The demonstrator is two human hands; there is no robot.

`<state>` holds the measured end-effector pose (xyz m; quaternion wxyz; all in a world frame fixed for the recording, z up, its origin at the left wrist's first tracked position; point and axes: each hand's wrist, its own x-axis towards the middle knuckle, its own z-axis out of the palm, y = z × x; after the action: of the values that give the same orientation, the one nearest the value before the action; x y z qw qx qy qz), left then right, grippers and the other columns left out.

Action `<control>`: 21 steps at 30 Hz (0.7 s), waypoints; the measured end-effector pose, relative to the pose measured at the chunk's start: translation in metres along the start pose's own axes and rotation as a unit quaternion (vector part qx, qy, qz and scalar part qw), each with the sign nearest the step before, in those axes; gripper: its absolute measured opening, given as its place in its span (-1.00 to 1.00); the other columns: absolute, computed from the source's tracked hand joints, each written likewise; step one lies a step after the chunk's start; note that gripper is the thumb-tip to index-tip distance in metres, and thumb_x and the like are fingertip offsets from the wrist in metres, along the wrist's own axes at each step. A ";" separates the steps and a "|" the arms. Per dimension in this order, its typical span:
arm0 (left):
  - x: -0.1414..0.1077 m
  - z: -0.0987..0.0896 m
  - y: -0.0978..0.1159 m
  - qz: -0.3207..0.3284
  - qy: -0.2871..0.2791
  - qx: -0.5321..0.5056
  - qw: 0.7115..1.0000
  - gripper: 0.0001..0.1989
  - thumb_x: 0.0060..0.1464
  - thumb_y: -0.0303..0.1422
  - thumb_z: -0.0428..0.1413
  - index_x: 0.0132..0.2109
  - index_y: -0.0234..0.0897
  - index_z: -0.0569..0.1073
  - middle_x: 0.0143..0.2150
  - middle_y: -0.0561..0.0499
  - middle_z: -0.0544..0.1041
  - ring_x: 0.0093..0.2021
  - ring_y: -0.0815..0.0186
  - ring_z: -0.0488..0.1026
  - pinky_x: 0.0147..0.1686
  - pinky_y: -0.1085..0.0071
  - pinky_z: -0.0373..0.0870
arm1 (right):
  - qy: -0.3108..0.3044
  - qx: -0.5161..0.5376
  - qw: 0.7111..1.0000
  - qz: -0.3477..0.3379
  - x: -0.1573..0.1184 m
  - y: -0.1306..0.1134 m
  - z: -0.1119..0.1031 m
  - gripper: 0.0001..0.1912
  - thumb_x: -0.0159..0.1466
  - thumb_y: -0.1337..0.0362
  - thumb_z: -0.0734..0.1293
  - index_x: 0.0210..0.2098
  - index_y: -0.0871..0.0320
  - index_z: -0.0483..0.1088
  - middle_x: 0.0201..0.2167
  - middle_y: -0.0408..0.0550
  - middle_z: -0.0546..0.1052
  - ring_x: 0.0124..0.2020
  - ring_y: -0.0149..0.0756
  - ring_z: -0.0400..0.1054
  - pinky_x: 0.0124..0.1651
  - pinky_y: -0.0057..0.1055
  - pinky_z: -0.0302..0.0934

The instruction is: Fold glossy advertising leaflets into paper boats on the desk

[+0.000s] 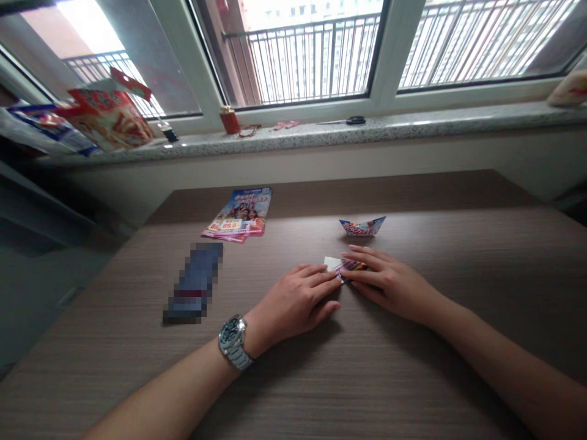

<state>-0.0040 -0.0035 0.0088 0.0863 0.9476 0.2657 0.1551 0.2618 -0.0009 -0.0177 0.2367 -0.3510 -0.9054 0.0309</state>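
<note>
A small folded piece of colourful printed paper (352,266), with a white part showing at its left, lies flat on the table beneath my fingertips. My left hand (305,298), with a metal watch on its wrist, presses the paper's left side with its fingers stretched out. From the right, my right hand (389,282) lies over the other side, its fingers extended and slightly apart. Both hands partly hide the paper. Just beyond them a folded paper boat (363,227) in similar print stands upright.
A stack of colourful flyers (243,211) lies at the table's back left. Nearer stands a pixelated dark blue rectangular object (195,282). On the granite windowsill (293,137) are scissors (351,120), a red container (229,120) and a red food bag (110,116).
</note>
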 end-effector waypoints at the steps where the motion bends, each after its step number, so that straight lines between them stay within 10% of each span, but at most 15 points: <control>1: 0.000 0.000 0.001 0.001 -0.001 -0.005 1.000 -0.61 0.39 -0.20 0.01 0.24 -0.25 0.41 0.24 -0.08 0.49 0.23 0.12 0.40 0.24 0.12 0.31 | -0.003 0.001 1.000 0.002 0.000 0.000 -0.001 -0.69 0.41 0.31 0.28 0.09 0.08 0.54 0.24 0.15 0.44 0.36 0.02 0.20 0.29 0.03 0.26; 7: 0.001 -0.001 0.007 0.032 -0.020 -0.030 0.999 -0.65 0.40 -0.19 -0.01 0.16 -0.26 0.48 0.13 -0.05 0.57 0.00 0.17 0.51 0.05 0.21 0.40 | -0.025 0.031 0.999 0.001 -0.003 0.002 -0.002 -0.69 0.41 0.31 0.29 0.10 0.02 0.52 0.27 0.10 0.40 0.38 0.02 0.17 0.31 0.04 0.23; 21: 0.001 0.001 0.006 0.024 -0.033 0.002 0.999 -0.54 0.38 -0.09 -0.02 0.25 -0.23 0.41 0.27 -0.09 0.44 0.13 0.07 0.44 0.14 0.11 0.37 | -0.017 0.134 0.991 -0.003 -0.005 0.007 0.001 -0.64 0.40 0.35 0.30 0.14 0.00 0.49 0.26 0.07 0.41 0.31 -0.09 0.29 0.29 -0.10 0.27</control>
<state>-0.0001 -0.0082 0.0093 0.0897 0.9585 0.2400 0.1250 0.2684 0.0010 -0.0220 0.2660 -0.3128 -0.8981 0.1577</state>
